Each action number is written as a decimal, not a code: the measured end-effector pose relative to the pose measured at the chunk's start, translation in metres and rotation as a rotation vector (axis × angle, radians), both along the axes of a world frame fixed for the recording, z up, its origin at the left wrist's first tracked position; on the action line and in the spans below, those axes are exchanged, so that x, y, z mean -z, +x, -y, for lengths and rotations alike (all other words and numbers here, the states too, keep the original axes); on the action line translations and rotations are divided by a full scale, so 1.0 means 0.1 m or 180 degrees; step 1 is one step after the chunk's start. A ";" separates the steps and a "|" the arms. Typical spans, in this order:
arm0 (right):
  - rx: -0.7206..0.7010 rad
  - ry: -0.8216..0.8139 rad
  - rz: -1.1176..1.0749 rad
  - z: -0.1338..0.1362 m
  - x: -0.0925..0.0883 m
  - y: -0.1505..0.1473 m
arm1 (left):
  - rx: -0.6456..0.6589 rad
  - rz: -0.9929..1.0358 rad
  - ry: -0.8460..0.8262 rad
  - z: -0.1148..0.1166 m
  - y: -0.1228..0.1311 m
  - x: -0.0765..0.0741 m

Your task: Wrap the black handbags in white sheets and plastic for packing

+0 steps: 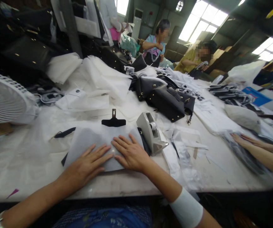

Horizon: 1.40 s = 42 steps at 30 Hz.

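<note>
On white sheeting (85, 137), 2 hands (87, 163) (133, 155) lie flat.

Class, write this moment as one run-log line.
left hand: flat on white sheet; right hand: flat on same sheet; tape dispenser: right of sheet

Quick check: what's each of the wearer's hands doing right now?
Left hand: open, palm down on the white sheet, grasping nothing.
Right hand: open, fingers spread on the same sheet, grasping nothing.

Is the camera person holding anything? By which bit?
Nothing is held: the left grip and right grip both lie flat on the white sheet.
</note>
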State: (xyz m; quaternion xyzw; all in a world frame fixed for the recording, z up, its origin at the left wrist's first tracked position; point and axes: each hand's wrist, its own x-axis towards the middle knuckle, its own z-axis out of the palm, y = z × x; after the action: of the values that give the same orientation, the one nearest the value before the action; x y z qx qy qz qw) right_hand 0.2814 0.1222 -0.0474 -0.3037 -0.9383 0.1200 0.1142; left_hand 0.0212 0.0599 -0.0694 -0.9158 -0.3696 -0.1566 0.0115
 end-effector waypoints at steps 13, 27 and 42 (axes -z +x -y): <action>-0.0203 0.0718 -0.1376 0.10 0.18 0.09 | -0.0219 0.0127 0.0117 0.05 0.07 0.03; -0.0202 0.0839 -0.1249 0.12 0.14 0.08 | -0.0241 0.0295 0.0265 0.05 0.06 0.07; -0.0188 0.0618 -0.1157 0.10 0.15 0.08 | -0.0204 0.0200 0.0183 0.01 0.09 0.04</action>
State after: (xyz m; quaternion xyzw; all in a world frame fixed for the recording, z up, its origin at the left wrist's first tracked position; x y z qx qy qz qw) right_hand 0.2893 0.1125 -0.0625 -0.2369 -0.9179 0.0852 0.3067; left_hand 0.0302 0.0591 -0.0730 -0.8974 -0.3943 -0.1954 0.0313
